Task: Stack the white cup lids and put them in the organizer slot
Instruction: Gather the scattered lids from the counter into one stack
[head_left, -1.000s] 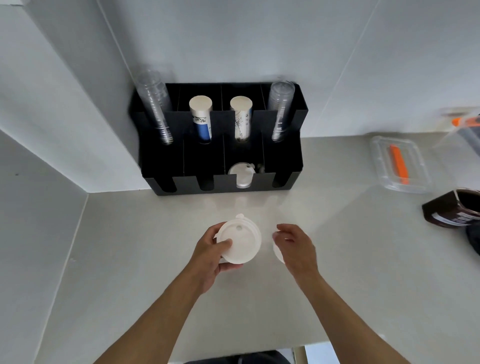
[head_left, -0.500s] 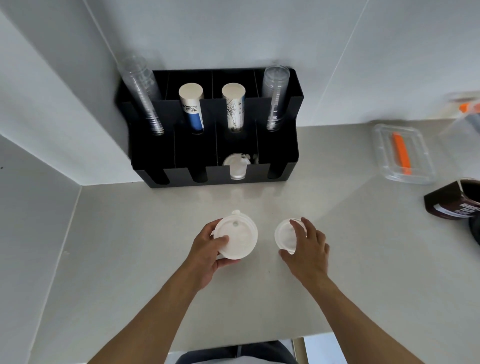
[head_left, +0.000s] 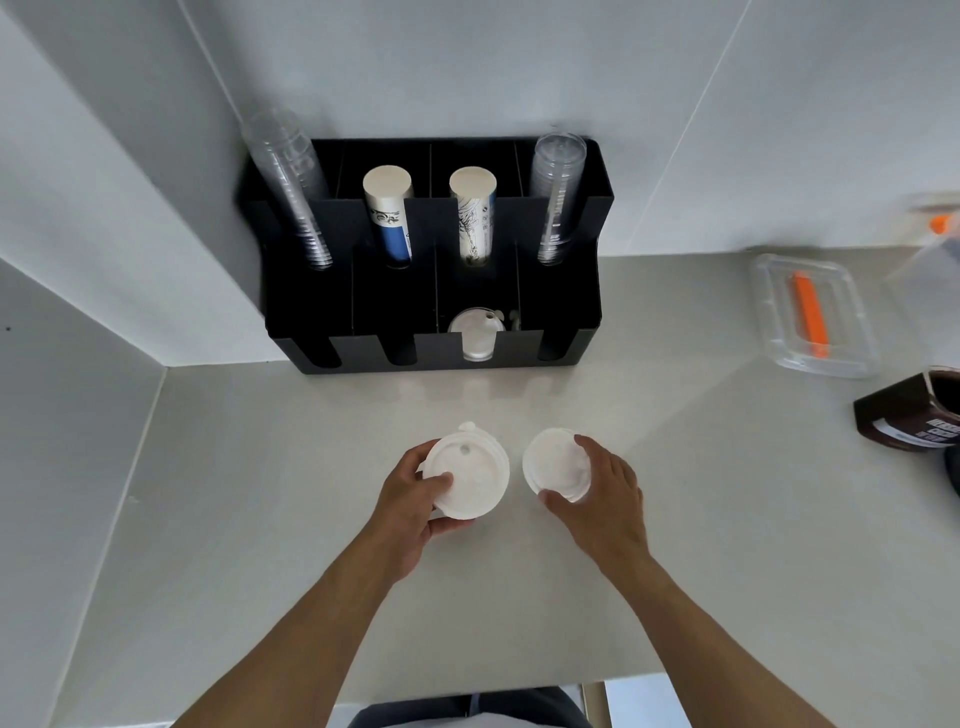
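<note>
Now right hand (head_left: 605, 499) has lifted its lid (head_left: 553, 465) off the counter (head_left: 260, 493).

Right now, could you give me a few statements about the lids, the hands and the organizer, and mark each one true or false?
1. The left hand holds a white lid. True.
2. The right hand is empty. False: it grips a second white lid.
3. The two held lids are already stacked together. False: they sit side by side, with a gap between them.
4. A front slot of the black organizer already contains lids. True.
5. The organizer's back row holds only clear cups. False: two paper cup stacks stand between the clear cup stacks.
</note>
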